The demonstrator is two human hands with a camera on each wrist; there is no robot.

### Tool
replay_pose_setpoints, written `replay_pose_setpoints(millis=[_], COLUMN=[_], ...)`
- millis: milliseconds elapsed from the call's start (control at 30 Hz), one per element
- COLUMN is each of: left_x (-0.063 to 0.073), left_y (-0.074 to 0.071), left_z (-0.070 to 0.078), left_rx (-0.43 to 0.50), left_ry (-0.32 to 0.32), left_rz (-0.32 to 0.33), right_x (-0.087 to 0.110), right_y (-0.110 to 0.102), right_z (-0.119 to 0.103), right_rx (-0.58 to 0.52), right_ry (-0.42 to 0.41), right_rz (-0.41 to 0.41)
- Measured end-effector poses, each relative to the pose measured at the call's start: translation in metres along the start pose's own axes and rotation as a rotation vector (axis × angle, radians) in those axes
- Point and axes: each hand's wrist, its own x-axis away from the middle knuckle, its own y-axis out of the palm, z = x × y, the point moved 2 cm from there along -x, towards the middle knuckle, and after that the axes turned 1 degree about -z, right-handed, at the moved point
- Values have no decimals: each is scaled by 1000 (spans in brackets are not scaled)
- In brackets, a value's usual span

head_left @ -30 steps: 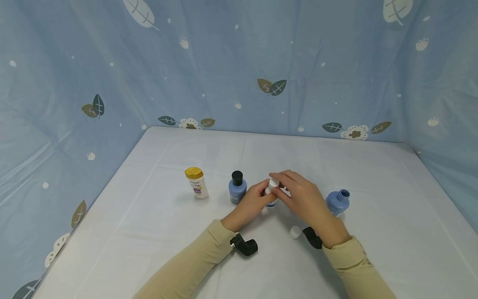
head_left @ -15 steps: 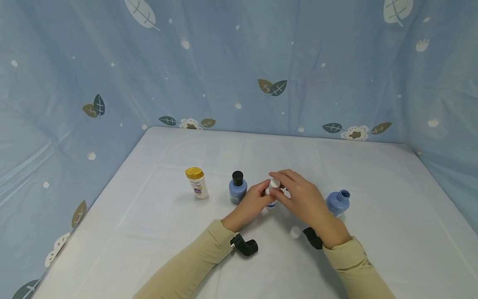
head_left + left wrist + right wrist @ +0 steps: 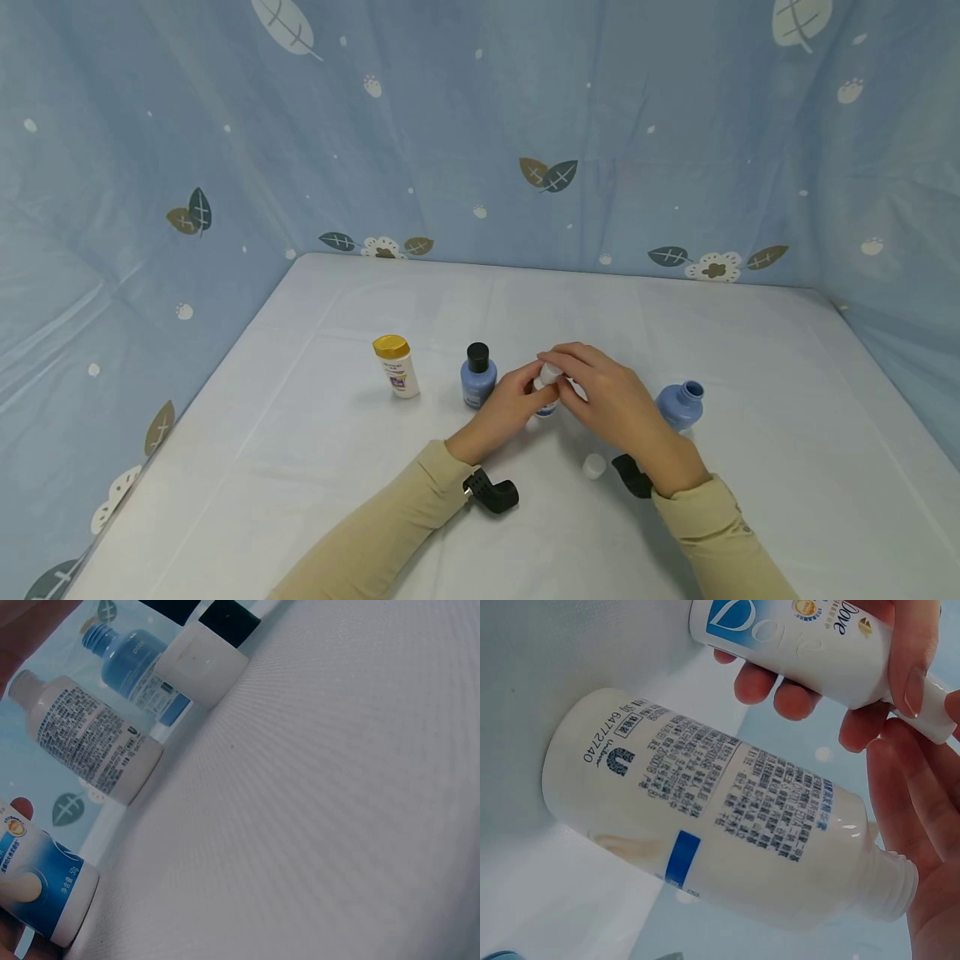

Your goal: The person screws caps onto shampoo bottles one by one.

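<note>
My left hand (image 3: 510, 417) grips a small white and blue Dove bottle (image 3: 795, 645), its thumb and fingers wrapped round the body near the neck. The bottle stands upright close over the table. With its fingertips, my right hand (image 3: 611, 400) pinches the white cap (image 3: 934, 712) at the bottle's top. An uncapped white bottle (image 3: 712, 810) with a printed back label and a bare threaded neck stands close by the right hand; in the head view that hand mostly hides it. A loose white cap (image 3: 594, 466) lies on the table below the right hand.
To the left stand a blue bottle (image 3: 478, 379) with a black cap and a white bottle (image 3: 397, 371) with a gold cap. An uncapped blue bottle (image 3: 679, 406) stands beyond the right wrist. A patterned blue curtain (image 3: 480, 125) borders the white table (image 3: 337, 500).
The right fingers have shifted round the cap of the held bottle, the index finger now lying further over its top. The left hand and the standing bottles stay in place.
</note>
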Motion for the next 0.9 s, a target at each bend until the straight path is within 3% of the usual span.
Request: replay_pose_setpoints(millis=[133,233,900], left_x=[-7,-8,-6], left_y=[3,3,2], left_z=[-18,-21,-16], left_rx=[11,-12,-10], left_ry=[3,14,25], left_rz=[-11,-9,-1], right_x=[0,1,1], right_y=[0,-1,2], right_z=[1,2,5], right_rx=[1,5,14], right_ry=[14,28,78], right_rz=[-7,-14,19])
